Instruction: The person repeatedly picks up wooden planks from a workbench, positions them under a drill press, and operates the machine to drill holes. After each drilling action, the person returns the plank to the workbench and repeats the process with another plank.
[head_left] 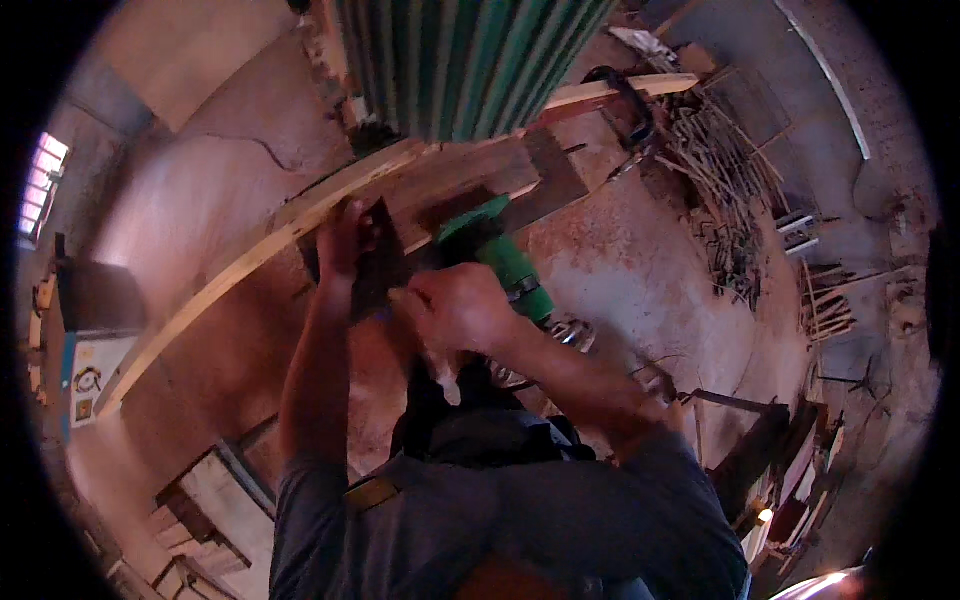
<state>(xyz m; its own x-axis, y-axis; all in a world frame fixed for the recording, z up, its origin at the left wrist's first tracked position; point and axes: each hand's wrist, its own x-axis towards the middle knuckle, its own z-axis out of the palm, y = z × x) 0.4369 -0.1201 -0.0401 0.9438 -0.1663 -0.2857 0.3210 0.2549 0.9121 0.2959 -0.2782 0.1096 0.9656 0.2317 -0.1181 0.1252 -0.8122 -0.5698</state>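
Observation:
My left hand (345, 240) is at the left edge of a dark flat board (385, 255), its fingers curled onto it. The board juts toward me from the long pale wooden beam (250, 258), which bends across the view. My right hand (460, 305) is closed in front of the board's right side. What its fingers hold, if anything, is hidden and blurred. A green power tool (515, 275) lies just beyond my right hand, partly covered by it. Brown planks (460, 185) lie behind the tool.
A green corrugated sheet (470, 70) hangs over the far side of the beam. A dark clamp (632, 105) sits on the beam's right end. Scrap sticks (720, 180) are heaped at right. A box with a dial (95, 380) stands at left; boards (215, 490) lie lower left.

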